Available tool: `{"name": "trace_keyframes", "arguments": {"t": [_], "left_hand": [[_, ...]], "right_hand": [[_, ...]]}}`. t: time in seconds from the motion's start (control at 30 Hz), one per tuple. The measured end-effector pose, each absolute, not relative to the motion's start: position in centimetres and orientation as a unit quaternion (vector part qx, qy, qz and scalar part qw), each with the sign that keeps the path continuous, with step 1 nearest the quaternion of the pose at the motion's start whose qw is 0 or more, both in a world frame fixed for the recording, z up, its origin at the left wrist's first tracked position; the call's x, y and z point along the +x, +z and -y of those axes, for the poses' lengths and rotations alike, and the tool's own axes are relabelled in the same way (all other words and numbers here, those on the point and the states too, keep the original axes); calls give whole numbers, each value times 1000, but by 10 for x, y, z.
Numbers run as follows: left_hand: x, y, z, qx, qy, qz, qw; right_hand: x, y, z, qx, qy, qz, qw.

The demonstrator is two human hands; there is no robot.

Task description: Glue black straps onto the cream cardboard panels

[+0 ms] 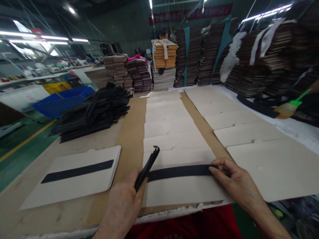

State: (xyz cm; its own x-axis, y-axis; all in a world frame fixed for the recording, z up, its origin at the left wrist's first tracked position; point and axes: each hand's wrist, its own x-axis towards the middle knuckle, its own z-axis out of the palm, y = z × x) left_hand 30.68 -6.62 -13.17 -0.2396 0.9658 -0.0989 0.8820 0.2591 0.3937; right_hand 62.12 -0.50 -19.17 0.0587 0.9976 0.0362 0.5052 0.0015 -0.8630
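Observation:
My left hand [124,202] is closed around a bundle of black strips [147,167] that points up and away from me. One black strip [181,171] stretches over the nearest cream panel [179,192], its left end beside the bundle. At the strip's right end, the thumb and fingers of my right hand [231,177] pinch it. More cream panels [171,124] overlap in a row running away from me. To the left lies a small stack of cream panels [74,186] with a black strip [79,171] flat across its top.
A second row of cream panels [269,166] runs along the right. Black strips [99,106] are heaped at the table's left edge, near a blue bin [62,99]. A bottle with a green spout [287,108] lies at right. Tall stacks of dark sheets [189,59] stand behind.

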Motion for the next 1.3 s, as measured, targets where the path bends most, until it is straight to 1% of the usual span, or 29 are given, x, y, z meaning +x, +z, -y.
{"name": "trace_keyframes", "arguments": {"t": [0.17, 0.3, 0.63, 1.3], "left_hand": [[302, -138, 59, 602, 123, -771, 169], [301, -144, 53, 577, 107, -785, 200], [295, -147, 48, 555, 157, -782, 236], [291, -153, 47, 556, 182, -781, 219]], "right_hand": [[621, -193, 3, -650, 306, 607, 341], [621, -194, 2, -664, 292, 604, 329], [618, -192, 2, -681, 282, 593, 324], [615, -192, 0, -692, 267, 587, 324]]}}
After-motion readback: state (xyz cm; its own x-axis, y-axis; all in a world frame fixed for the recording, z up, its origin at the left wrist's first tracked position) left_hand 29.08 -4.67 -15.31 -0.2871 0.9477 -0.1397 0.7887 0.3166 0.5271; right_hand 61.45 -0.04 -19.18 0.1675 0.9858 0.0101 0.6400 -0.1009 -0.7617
